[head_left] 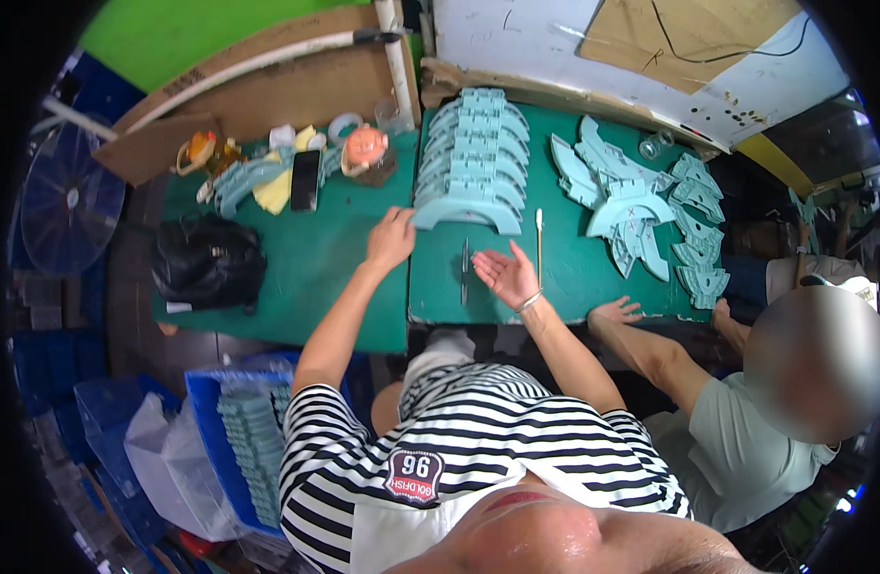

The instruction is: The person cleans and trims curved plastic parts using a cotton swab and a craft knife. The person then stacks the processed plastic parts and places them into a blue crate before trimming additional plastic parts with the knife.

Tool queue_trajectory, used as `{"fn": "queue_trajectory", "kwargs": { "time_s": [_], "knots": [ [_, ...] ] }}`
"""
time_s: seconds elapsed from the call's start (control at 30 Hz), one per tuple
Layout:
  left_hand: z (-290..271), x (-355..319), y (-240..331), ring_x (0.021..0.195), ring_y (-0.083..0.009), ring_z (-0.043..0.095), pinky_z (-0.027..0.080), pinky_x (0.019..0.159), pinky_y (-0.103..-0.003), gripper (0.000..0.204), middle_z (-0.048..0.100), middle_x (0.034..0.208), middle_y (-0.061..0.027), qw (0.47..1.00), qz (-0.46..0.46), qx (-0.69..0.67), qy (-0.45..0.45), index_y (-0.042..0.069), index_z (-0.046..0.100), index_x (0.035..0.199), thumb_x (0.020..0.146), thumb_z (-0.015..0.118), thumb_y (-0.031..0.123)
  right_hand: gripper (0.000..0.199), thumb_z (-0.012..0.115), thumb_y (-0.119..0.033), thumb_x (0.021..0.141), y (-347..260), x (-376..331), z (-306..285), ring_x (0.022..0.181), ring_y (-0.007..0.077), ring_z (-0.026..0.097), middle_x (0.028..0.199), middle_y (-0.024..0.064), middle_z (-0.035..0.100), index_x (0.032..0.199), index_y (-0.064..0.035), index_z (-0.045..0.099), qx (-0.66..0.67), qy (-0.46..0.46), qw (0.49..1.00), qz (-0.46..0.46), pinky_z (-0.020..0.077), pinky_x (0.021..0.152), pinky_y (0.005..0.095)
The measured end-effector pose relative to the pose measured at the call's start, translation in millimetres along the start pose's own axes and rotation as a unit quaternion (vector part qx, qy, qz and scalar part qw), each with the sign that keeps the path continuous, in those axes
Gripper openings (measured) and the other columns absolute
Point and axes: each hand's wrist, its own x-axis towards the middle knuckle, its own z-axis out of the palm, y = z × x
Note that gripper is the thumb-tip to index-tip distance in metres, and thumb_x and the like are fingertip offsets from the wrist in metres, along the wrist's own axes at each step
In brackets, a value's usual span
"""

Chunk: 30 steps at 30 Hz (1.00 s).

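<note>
A row of curved teal plastic parts (473,158) stands stacked one behind another on the green table. The nearest is an arch-shaped piece (469,216) with both ends toward me. My left hand (392,239) rests beside its left end, seemingly touching it, with the fingers loosely bent. Palm up and fingers stretched out, my right hand (507,275) is in front of the row and holds nothing. Left of its fingertips lies a dark pen (465,271). A long thin stick with a white tip (539,234) lies just beyond the right hand.
More teal parts (631,210) lie loosely piled at the right, near a co-worker's hand (616,310). At the left are a phone (306,180), yellow cloth (274,192) and a black bag (208,263). A blue crate (206,411) of teal parts stands at lower left.
</note>
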Motion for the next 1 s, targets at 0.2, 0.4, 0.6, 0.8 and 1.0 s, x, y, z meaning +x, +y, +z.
{"fn": "queue_trajectory", "kwargs": {
  "time_s": [0.2, 0.4, 0.6, 0.8, 1.0],
  "knots": [
    [20, 202, 45, 0.108, -0.0321, 0.047, 0.041, 0.087, -0.041, 0.034, 0.051, 0.112, -0.0148, 0.971, 0.213, -0.015, 0.104, 0.002, 0.050, 0.113, 0.082, 0.050, 0.015, 0.101, 0.066, -0.055, 0.071, 17, 72, 26, 0.123, 0.0303, 0.035, 0.135, 0.0225, 0.029, 0.133, 0.0058, 0.014, 0.018, 0.066, 0.997, -0.024, 0.0352, 0.100, 0.0371],
    [76, 288, 44, 0.108, -0.0328, 0.042, 0.035, 0.091, -0.043, 0.044, 0.046, 0.116, -0.0185, 0.965, 0.217, 0.128, 0.074, -0.002, 0.047, 0.115, 0.080, 0.054, 0.025, 0.081, 0.065, -0.055, 0.073, 17, 103, 42, 0.116, 0.0247, 0.041, 0.131, 0.0124, 0.035, 0.131, -0.0098, 0.031, 0.060, 0.060, 0.995, -0.055, 0.0326, 0.099, 0.0373],
    [81, 288, 56, 0.101, -0.0343, 0.043, 0.037, 0.087, -0.044, 0.038, 0.048, 0.102, -0.0193, 0.971, 0.189, 0.142, 0.042, 0.000, 0.054, 0.101, 0.082, 0.053, 0.033, 0.057, 0.063, -0.046, 0.079, 23, 108, 42, 0.111, 0.0206, 0.044, 0.118, 0.0038, 0.048, 0.122, -0.0161, 0.041, 0.054, 0.098, 0.982, -0.151, 0.0359, 0.095, 0.0365],
    [81, 324, 62, 0.105, -0.0356, 0.051, 0.039, 0.088, -0.047, 0.051, 0.055, 0.111, -0.0197, 0.962, 0.046, -0.006, -0.268, 0.005, 0.055, 0.102, 0.090, 0.027, 0.047, 0.052, 0.057, -0.045, 0.084, 10, 107, 24, 0.113, 0.0179, 0.045, 0.124, 0.0001, 0.047, 0.124, -0.0159, 0.041, 0.057, 0.047, 0.986, -0.151, 0.0315, 0.100, 0.0352],
    [117, 359, 32, 0.111, -0.0248, 0.050, 0.037, 0.094, -0.036, 0.052, 0.056, 0.118, -0.0141, 0.877, -0.047, -0.046, -0.476, 0.007, 0.060, 0.112, 0.087, 0.041, 0.049, 0.054, 0.048, -0.049, 0.086, 27, 100, 18, 0.119, 0.0160, 0.040, 0.125, -0.0018, 0.046, 0.129, -0.0176, 0.037, 0.108, -0.030, 0.986, -0.124, 0.0305, 0.101, 0.0354]
  ]
}}
